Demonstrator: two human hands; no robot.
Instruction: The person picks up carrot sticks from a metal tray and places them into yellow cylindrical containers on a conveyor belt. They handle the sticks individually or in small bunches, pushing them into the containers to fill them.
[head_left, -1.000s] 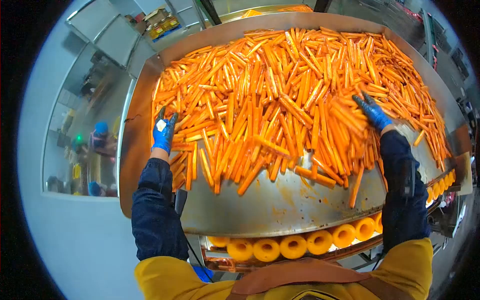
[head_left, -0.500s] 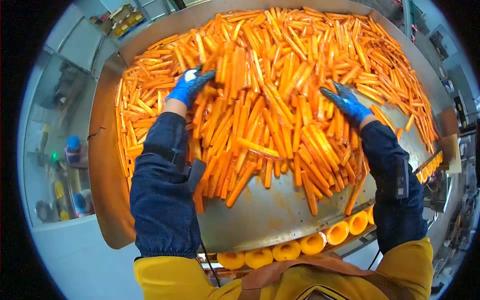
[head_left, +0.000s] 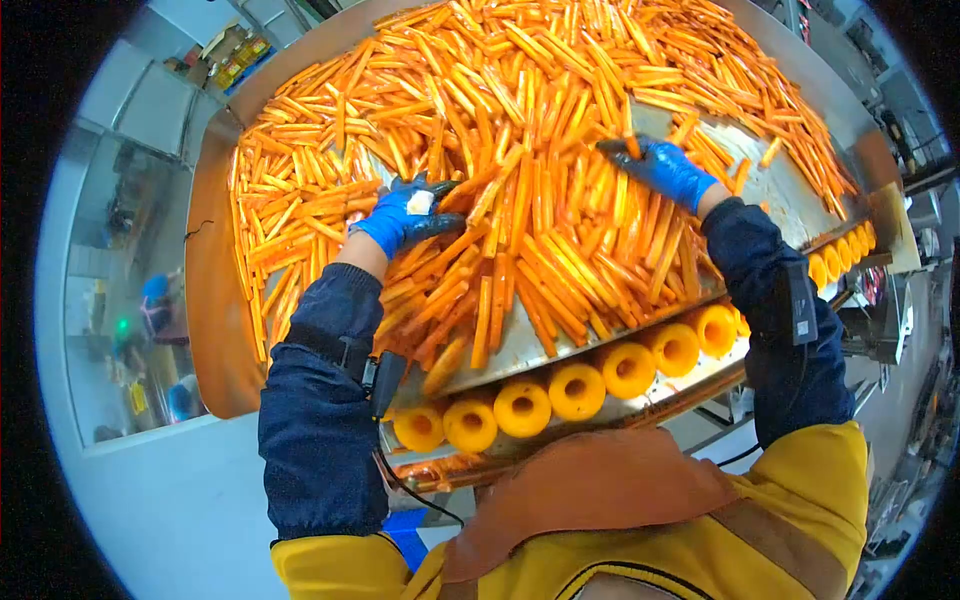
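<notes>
Touching glossy orange sticks (head_left: 545, 215) heaped on the metal tray (head_left: 768, 185), the gloved left hand (head_left: 408, 216) is open, fingers spread. The gloved right hand (head_left: 664, 172), also open, rests against the heap's right side.

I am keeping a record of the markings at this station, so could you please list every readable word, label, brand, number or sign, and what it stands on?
No text can be read.
Pale mark on the right sleeve's black device: too small.
White patch on the left hand: no letters visible.
Yellow background items: too blurred.
</notes>
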